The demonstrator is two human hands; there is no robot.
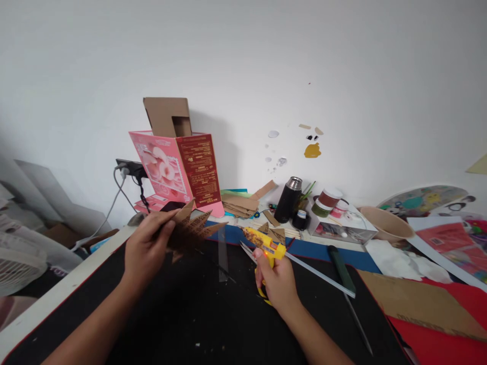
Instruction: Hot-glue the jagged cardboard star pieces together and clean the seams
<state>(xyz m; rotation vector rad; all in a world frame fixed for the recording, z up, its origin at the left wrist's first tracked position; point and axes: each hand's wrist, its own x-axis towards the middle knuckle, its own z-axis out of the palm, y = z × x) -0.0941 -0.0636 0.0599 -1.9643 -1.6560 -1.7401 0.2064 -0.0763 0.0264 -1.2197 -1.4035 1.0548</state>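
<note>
My left hand (146, 248) is closed around a brown cardboard piece (194, 228) made of several pointed, fan-like strips, held up above the black mat (190, 314). My right hand (277, 281) grips a yellow hot glue gun (264, 243), its nozzle pointing left toward the cardboard piece; a small red light glows on its body. A gap of a few centimetres separates the nozzle from the cardboard points.
A pink printed box (178, 170) with a brown cardboard box (168, 116) on it stands at the back. A black flask (288, 200), paint jars (329, 200), a metal ruler (319, 274), a clear ruler (222, 258), a bowl (384, 223), cardboard sheets (418, 301) and red paper (456, 324) lie to the right.
</note>
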